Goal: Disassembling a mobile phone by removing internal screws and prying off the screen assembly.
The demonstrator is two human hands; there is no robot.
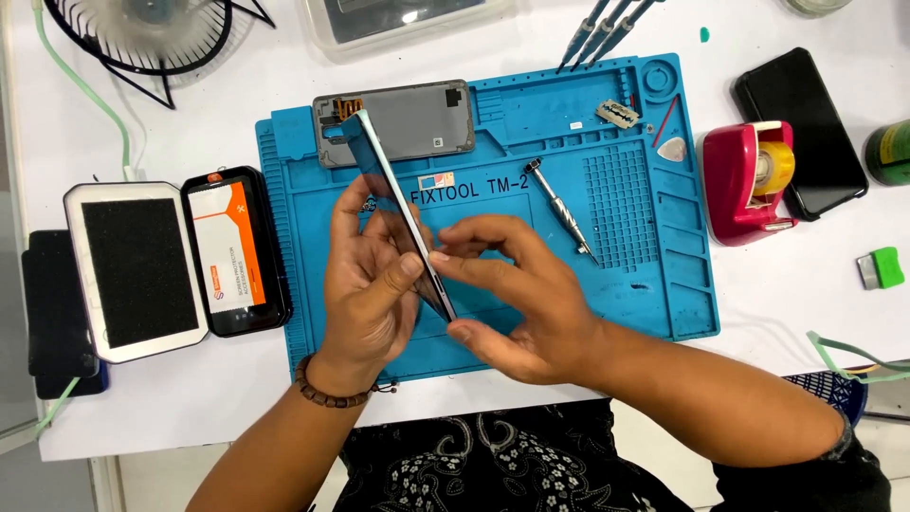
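Phone screen [403, 213] is already off, held edge-up over the blue mat [607, 284]: left hand [370, 284] grips it, right hand [512, 294] pinches its edge. Grey back housing [398, 123] sits apart; not rejoined yet.

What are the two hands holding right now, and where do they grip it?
A thin flat phone screen panel, held edge-on: left hand along one long edge, right hand pinching its lower end.

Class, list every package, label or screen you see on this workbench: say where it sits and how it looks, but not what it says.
Accessory package: left of the blue mat, black frame, orange and white front.
White tray: further left, dark pad inside.
Dark phone: far right, screen off, black rectangle.
Thin phone panel: held edge-on between left hand and right hand.
Small label: on mat, multicoloured.
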